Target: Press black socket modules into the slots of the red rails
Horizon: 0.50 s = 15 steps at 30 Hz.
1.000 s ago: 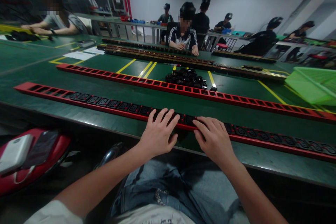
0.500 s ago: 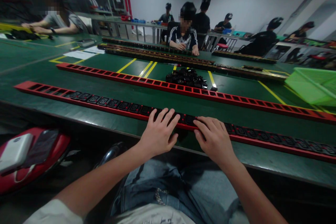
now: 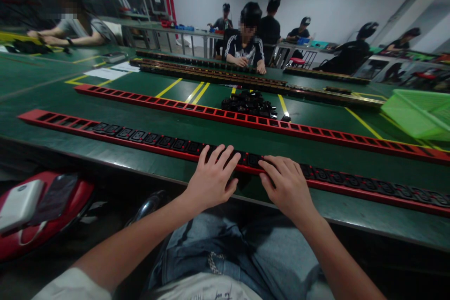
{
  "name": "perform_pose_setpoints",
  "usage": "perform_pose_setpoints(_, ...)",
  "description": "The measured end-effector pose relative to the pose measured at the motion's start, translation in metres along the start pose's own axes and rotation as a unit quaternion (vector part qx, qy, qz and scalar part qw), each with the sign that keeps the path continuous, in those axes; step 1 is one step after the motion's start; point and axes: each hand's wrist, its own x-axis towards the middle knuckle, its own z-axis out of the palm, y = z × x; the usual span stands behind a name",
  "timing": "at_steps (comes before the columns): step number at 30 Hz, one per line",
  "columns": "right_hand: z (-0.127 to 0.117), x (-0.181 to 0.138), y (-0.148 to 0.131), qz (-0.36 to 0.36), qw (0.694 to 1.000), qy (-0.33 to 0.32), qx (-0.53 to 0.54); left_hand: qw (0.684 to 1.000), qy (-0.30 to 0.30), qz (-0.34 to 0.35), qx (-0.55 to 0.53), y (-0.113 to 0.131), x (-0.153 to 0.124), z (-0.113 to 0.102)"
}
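A long red strip (image 3: pixel 172 152) lies along the near edge of the table, most of its visible slots filled with black sockets (image 3: pixel 151 138). Several slots at its left end show no socket. My left hand (image 3: pixel 213 178) rests on the strip near its middle, fingers spread over the sockets. Just to its right, my right hand (image 3: pixel 286 180) lies palm down on the same strip, fingers stretched out and slightly bent. Between the two hands one black socket (image 3: pixel 253 159) shows in its slot. The sockets under my fingers are partly hidden.
A second red strip (image 3: pixel 211 113) with open slots lies farther back. Behind it are a pile of black parts (image 3: pixel 249 103), long dark rails (image 3: pixel 211 74) and a green basket (image 3: pixel 418 112). A co-worker (image 3: pixel 245 42) sits opposite. A red stool (image 3: pixel 75 201) stands at left.
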Motion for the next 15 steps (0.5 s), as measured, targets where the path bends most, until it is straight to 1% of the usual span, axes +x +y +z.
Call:
perform_pose_setpoints(3,0.0002,-0.0001,0.0001,-0.002,1.000,0.000,-0.002,1.000,0.002,-0.003,-0.003,-0.0003,-0.0003,0.0002)
perform_pose_setpoints(9,-0.0006,0.0000,-0.0002,-0.003,1.000,0.008,0.007,0.999,0.031,0.016,-0.004,0.0002,-0.0025,0.0011)
perform_pose_setpoints(15,-0.0024,-0.0001,-0.0014,0.000,1.000,0.019,0.000,0.999,0.038,0.023,0.008,0.0001,-0.0037,0.0038)
